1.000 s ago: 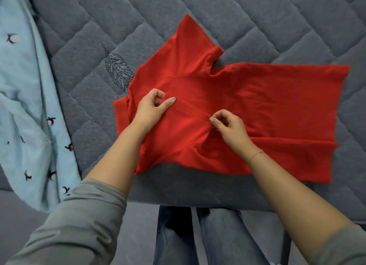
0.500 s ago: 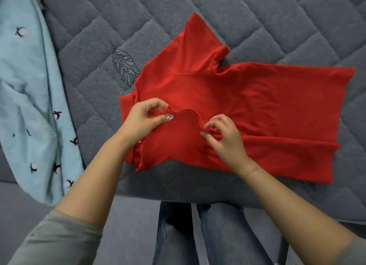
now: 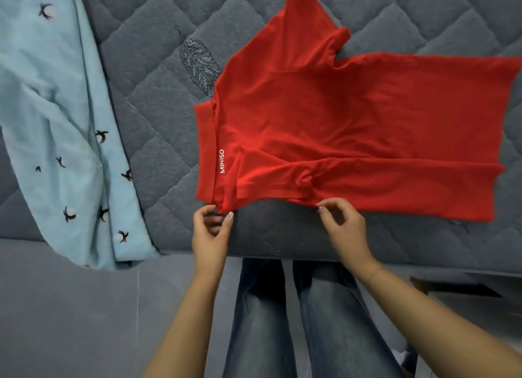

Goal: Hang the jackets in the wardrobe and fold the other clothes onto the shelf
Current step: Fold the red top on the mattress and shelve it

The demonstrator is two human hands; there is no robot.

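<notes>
1. Grey quilted bed (image 3: 282,236) carries everything.
2. Red shirt (image 3: 353,117) lies flat, near side folded in; likely light, limp, prone to slipping unfolded, so best taken at corners and hem.
3. Left hand (image 3: 210,233) pinches the collar-end corner.
4. Right hand (image 3: 343,228): grip apart, fingertips at the folded edge.

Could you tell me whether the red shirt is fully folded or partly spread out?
Partly folded: the red shirt has its near sleeve and side turned in, while the far sleeve sticks out flat on the quilted bed.

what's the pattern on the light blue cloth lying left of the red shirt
Small dark bird-like motifs scattered over the light blue cloth, clearest in the head view.
</notes>
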